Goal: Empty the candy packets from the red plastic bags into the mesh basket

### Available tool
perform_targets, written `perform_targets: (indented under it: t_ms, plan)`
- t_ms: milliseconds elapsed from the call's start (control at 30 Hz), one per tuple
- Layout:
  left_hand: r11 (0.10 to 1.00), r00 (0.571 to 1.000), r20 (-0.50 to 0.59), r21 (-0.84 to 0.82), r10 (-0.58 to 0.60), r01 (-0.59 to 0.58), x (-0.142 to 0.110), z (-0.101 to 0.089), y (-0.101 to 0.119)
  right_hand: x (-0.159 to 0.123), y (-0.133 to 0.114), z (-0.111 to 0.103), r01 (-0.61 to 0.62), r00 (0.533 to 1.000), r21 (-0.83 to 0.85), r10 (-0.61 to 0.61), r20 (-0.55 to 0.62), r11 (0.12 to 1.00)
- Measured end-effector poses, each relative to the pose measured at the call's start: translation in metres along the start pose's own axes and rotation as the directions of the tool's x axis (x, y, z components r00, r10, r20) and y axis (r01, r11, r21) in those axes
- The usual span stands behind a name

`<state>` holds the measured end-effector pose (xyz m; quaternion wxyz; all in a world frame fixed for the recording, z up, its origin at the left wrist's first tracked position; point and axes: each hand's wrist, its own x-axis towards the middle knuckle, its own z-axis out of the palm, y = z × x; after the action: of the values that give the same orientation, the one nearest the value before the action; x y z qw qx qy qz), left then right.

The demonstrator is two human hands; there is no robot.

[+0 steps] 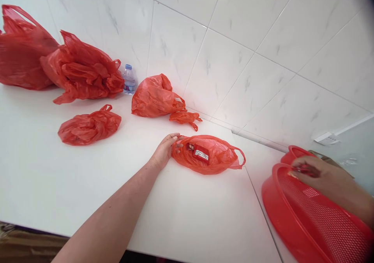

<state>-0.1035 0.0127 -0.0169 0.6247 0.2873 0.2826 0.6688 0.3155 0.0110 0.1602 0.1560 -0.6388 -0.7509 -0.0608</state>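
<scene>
Right grip (318, 175) closed on small red packet (305, 170), above red mesh basket (321, 220). Left grip (165, 150) open, fingers (177, 144) on red plastic bag (217, 157), bag just right of grip, long axis crosswise on desk (87, 185), two red packets (201, 153) inside.

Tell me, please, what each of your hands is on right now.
Left hand on the rim of a red plastic bag holding small red packets. Right hand gripping a small red packet over a red mesh basket.

Red plastic bag (207, 158), red mesh basket (318, 212), grey-veined white tiles (216, 68)
</scene>
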Motion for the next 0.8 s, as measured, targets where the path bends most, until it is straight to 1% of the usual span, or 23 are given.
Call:
perform_targets:
  t_ms: [33, 67, 133, 167, 233, 267, 333, 400, 433, 467, 500, 533, 567, 600, 633, 667, 700, 733, 800]
  plan:
    - [1.0, 1.0, -0.002, -0.002, 0.002, -0.002, 0.0, 0.0, 0.0, 0.005, -0.015, 0.0, 0.014, 0.994, 0.043, -0.019, 0.105, 0.999]
    - [1.0, 1.0, -0.002, -0.006, 0.002, -0.002, 0.0, -0.001, 0.0, 0.01, -0.033, 0.003, 0.056, 0.989, 0.1, -0.069, 0.131, 0.993]
    - [1.0, 1.0, -0.001, -0.013, 0.008, -0.008, -0.001, -0.002, 0.0, 0.02, -0.072, 0.018, 0.202, 0.959, 0.182, -0.232, 0.161, 0.962]
    - [1.0, 1.0, -0.002, -0.015, 0.013, -0.013, -0.001, -0.002, 0.0, 0.025, -0.091, 0.029, 0.285, 0.931, 0.196, -0.32, 0.178, 0.938]
    - [1.0, 1.0, -0.005, -0.015, 0.02, -0.02, -0.001, -0.003, -0.001, 0.035, -0.124, 0.054, 0.417, 0.867, 0.168, -0.446, 0.222, 0.893]
    - [1.0, 1.0, -0.01, -0.012, 0.021, -0.022, -0.001, -0.003, -0.001, 0.04, -0.136, 0.065, 0.447, 0.849, 0.144, -0.47, 0.243, 0.883]
    - [1.0, 1.0, -0.019, -0.005, 0.022, -0.023, -0.001, -0.003, -0.001, 0.047, -0.154, 0.083, 0.443, 0.847, 0.111, -0.456, 0.274, 0.89]
    - [1.0, 0.999, -0.021, -0.001, 0.025, -0.025, -0.001, -0.002, 0.0, 0.05, -0.162, 0.093, 0.392, 0.87, 0.106, -0.406, 0.279, 0.914]
    - [1.0, 0.999, -0.022, 0.002, 0.026, -0.025, -0.002, -0.002, 0.001, 0.05, -0.163, 0.096, 0.363, 0.888, 0.115, -0.381, 0.256, 0.925]
    - [1.0, 1.0, -0.02, 0.006, 0.024, -0.024, -0.001, -0.002, 0.001, 0.048, -0.162, 0.098, 0.337, 0.912, 0.124, -0.356, 0.205, 0.933]
    - [1.0, 1.0, -0.016, 0.01, 0.023, -0.023, -0.001, -0.001, 0.002, 0.045, -0.161, 0.1, 0.31, 0.938, 0.129, -0.325, 0.123, 0.942]
    - [1.0, 1.0, -0.012, 0.015, 0.023, -0.023, -0.001, -0.001, 0.002, 0.04, -0.157, 0.103, 0.278, 0.959, 0.132, -0.283, 0.017, 0.951]
    - [0.999, 1.0, -0.009, 0.022, 0.025, -0.025, 0.0, -0.001, 0.002, 0.034, -0.153, 0.107, 0.241, 0.968, 0.136, -0.228, -0.102, 0.961]
    - [0.999, 0.999, -0.013, 0.038, 0.031, -0.03, 0.0, -0.001, 0.002, 0.026, -0.148, 0.113, 0.197, 0.963, 0.149, -0.162, -0.217, 0.969]
    - [0.997, 0.999, -0.029, 0.071, 0.04, -0.038, 0.0, -0.001, 0.002, 0.017, -0.142, 0.121, 0.145, 0.947, 0.177, -0.084, -0.311, 0.973]
    - [0.99, 0.997, -0.06, 0.128, 0.058, -0.05, 0.001, -0.001, 0.0, 0.008, -0.135, 0.13, 0.09, 0.928, 0.225, 0.0, -0.372, 0.97]
    - [0.975, 0.991, -0.105, 0.213, 0.088, -0.064, 0.0, 0.0, -0.001, -0.002, -0.128, 0.141, 0.028, 0.916, 0.287, 0.091, -0.392, 0.958]
    - [0.944, 0.978, -0.156, 0.319, 0.138, -0.082, -0.001, 0.0, -0.002, -0.011, -0.121, 0.152, -0.047, 0.907, 0.356, 0.189, -0.377, 0.933]
    - [0.829, 0.931, -0.225, 0.545, 0.287, -0.124, -0.003, 0.003, -0.004, -0.027, -0.109, 0.174, -0.21, 0.889, 0.497, 0.376, -0.262, 0.842]
